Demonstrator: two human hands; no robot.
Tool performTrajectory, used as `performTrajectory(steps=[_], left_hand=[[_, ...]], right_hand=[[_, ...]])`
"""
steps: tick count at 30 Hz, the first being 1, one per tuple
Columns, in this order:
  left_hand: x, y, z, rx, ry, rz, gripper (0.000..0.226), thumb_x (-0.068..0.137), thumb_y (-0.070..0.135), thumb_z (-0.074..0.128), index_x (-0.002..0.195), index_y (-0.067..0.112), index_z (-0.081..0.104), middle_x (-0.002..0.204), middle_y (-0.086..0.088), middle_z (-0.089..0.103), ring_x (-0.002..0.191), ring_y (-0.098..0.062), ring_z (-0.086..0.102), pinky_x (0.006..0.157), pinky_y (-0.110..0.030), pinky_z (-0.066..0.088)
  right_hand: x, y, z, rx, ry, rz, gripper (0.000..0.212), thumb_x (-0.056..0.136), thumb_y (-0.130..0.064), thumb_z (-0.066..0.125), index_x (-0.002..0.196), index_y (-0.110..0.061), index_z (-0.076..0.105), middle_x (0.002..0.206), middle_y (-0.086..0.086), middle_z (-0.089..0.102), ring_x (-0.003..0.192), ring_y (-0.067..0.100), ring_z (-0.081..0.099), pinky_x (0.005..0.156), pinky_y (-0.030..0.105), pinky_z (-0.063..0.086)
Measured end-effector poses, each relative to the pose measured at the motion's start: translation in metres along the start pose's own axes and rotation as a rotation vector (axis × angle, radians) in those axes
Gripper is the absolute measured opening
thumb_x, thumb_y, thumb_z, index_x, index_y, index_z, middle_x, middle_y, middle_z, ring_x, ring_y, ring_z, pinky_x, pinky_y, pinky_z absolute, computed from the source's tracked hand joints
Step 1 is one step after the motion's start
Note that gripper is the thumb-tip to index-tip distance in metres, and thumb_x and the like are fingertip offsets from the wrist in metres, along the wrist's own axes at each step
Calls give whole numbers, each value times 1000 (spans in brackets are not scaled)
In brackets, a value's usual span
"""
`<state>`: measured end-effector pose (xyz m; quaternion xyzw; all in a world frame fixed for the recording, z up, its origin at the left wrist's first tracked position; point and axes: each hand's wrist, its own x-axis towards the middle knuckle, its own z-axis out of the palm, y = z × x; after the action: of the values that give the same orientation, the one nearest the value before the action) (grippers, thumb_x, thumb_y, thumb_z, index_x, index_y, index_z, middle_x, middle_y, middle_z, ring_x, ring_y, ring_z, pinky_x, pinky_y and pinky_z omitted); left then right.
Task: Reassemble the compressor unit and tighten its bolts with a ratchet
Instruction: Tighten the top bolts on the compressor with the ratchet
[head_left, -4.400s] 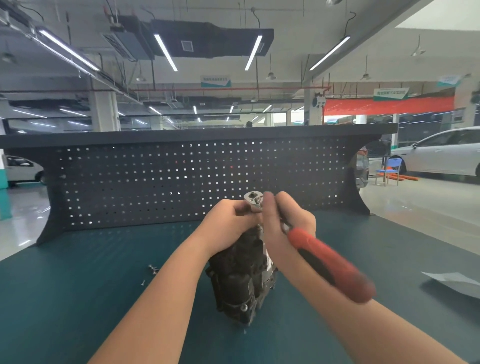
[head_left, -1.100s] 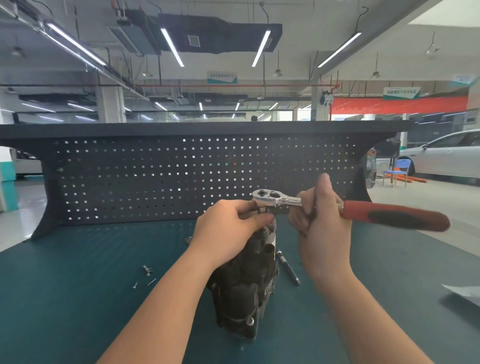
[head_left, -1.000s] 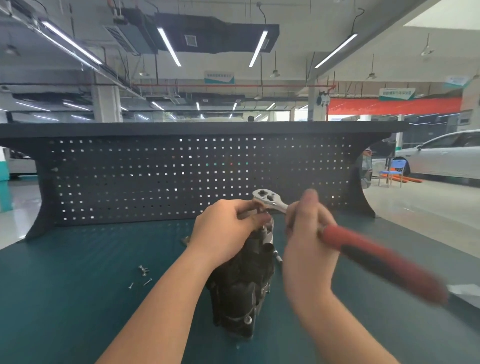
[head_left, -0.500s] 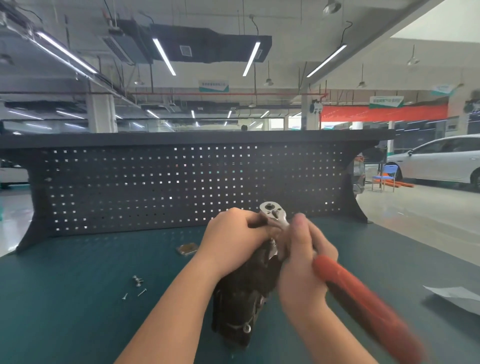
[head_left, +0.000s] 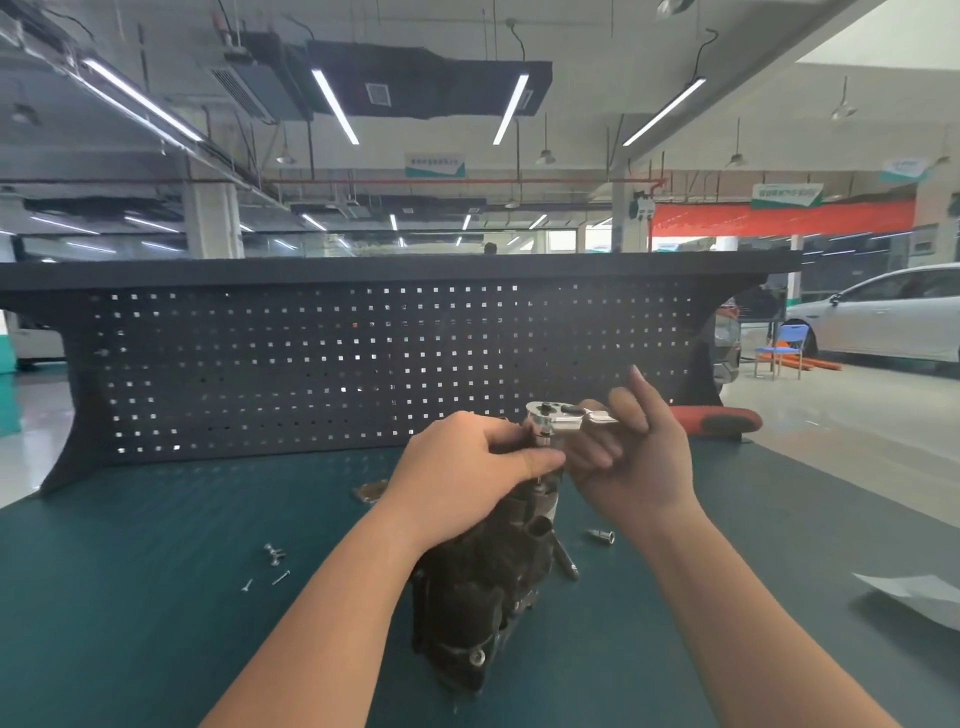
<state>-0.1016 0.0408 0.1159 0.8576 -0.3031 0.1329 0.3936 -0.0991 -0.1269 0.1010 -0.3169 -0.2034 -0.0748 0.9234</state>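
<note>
The compressor unit (head_left: 483, 577) is steadied upright on the desk (head_left: 156, 597) by the gripping left hand (head_left: 462, 480), while the ratchet (head_left: 623, 418), handle lying rightward, is loosely hooked by the right hand (head_left: 631, 460).

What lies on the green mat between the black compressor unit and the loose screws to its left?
Head view: bare green mat between the black compressor unit and loose screws.

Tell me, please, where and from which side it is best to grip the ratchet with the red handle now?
Grip the red-handled ratchet on its red grip, coming from the right. The handle lies level and points right, beyond the right hand, while its chrome head sits over the black compressor unit, crowded by the left hand.
</note>
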Motion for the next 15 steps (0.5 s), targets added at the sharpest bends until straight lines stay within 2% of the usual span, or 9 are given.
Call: performTrajectory(steps=[4, 6, 9, 11, 13, 15], left_hand=[[0, -5, -9, -79, -43, 2, 28, 72, 63, 71, 93, 45, 75, 91, 23, 74, 98, -1, 67, 100, -40, 48], [-1, -7, -11, -111, -50, 6, 37, 62, 67, 67, 89, 44, 76, 89, 21, 75, 95, -1, 68, 100, -40, 48], [-4, -10, -13, -130, -42, 6, 36, 58, 68, 66, 87, 47, 75, 89, 22, 74, 95, 0, 68, 99, -38, 48], [-3, -13, -14, -123, -12, -7, 24, 66, 61, 71, 83, 46, 76, 89, 24, 74, 96, 1, 67, 96, -34, 48], [-2, -15, -15, -109, 40, -26, 5, 78, 48, 73, 79, 44, 76, 88, 24, 74, 94, 1, 66, 94, -34, 49], [-1, -17, -15, -83, 90, -42, 8, 84, 45, 69, 81, 41, 76, 86, 21, 74, 92, -2, 66, 93, -36, 50]], right_hand=[[-8, 9, 12, -77, 52, -180, 60, 99, -38, 41, 41, -22, 33, 42, -5, 19, 38, 11, 19, 42, 23, 20], [-10, 13, 18, -98, 91, -262, 59, 100, -35, 42, 44, -22, 32, 44, -6, 20, 39, 11, 18, 40, 21, 22], [-15, 21, 25, -138, 158, -387, 57, 100, -32, 43, 45, -25, 31, 45, -10, 25, 41, 10, 21, 40, 21, 23], [-20, 30, 30, -251, 225, -546, 55, 98, -33, 44, 44, -27, 31, 46, -12, 28, 44, 11, 25, 44, 23, 24], [-27, 41, 36, -489, 317, -752, 52, 94, -38, 42, 43, -28, 33, 46, -13, 31, 47, 10, 28, 50, 24, 27], [-30, 56, 39, -675, 346, -918, 45, 92, -41, 39, 48, -32, 38, 45, -14, 39, 46, 0, 35, 51, 14, 32]])
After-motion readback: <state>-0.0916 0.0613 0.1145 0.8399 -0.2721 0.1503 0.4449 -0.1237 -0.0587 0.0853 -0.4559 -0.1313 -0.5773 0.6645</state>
